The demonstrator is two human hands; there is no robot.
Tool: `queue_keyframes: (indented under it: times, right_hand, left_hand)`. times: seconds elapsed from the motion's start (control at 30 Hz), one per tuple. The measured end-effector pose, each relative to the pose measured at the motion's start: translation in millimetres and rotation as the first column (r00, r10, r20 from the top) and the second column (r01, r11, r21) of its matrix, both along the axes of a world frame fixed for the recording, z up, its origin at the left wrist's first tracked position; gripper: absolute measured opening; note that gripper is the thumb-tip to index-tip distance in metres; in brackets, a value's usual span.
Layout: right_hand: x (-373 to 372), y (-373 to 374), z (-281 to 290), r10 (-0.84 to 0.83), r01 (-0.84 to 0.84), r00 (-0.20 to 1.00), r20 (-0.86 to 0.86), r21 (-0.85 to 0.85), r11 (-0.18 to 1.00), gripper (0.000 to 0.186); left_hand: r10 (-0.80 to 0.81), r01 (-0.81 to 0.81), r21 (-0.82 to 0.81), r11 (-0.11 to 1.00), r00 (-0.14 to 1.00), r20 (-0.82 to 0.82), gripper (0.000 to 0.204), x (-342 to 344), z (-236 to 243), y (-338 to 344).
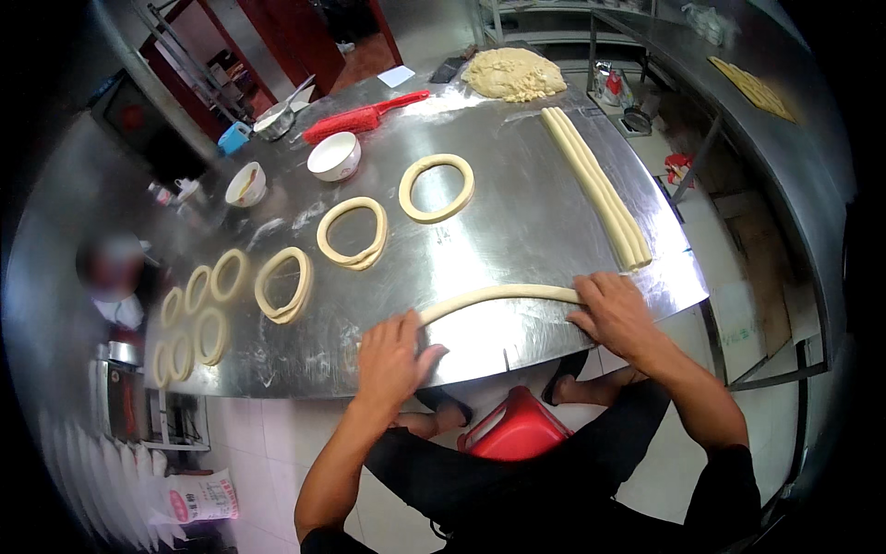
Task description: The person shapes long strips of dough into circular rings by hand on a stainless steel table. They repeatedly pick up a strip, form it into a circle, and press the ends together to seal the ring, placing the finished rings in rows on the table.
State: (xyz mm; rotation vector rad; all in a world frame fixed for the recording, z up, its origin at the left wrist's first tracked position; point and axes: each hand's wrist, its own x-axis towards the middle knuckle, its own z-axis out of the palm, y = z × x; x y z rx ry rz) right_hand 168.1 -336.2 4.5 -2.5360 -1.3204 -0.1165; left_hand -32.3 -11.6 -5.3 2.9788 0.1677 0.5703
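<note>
A pale dough rope (503, 294) lies in a shallow arc near the table's front edge. My left hand (395, 355) rests flat over its left end, fingers forward and thumb spread aside. On the right end lies my right hand (616, 314), its thumb apart from the fingers; both rope ends are hidden under the hands. Beyond the rope are a single dough ring (437, 188), a ring with an overlapping seam (353, 233) and another ring (283, 284). Several smaller-looking rings (212, 335) sit at the far left. Straight dough strips (598, 189) lie side by side at the right.
A large dough mound (513, 74) sits at the back of the steel table (498, 245). Near it are a red brush (355, 120), a white bowl (334, 157) and a second bowl (246, 185). A red stool (515, 425) stands below the edge; another person (111, 268) is at left.
</note>
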Motion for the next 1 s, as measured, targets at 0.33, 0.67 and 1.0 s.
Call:
queue_keyframes:
  times: [0.33,0.67,1.0]
  right_hand:
    - [48,135,-18,-0.186,0.188,0.982,-0.040,0.032,0.982,0.034]
    - [-27,107,8,-0.117,0.119,0.948,-0.297,-0.012,0.993,0.043]
    - [-3,103,19,0.510,-0.513,0.858,-0.059,-0.111,0.851,0.030]
  left_hand:
    - [0.333,-0.331,0.041,0.943,0.941,-0.066,0.033,114,-14,51]
    - [0.238,-0.364,-0.251,0.897,0.876,-0.419,0.044,42,23,-13]
    - [-0.470,0.447,-0.156,0.881,0.867,-0.166,0.037,39,19,32]
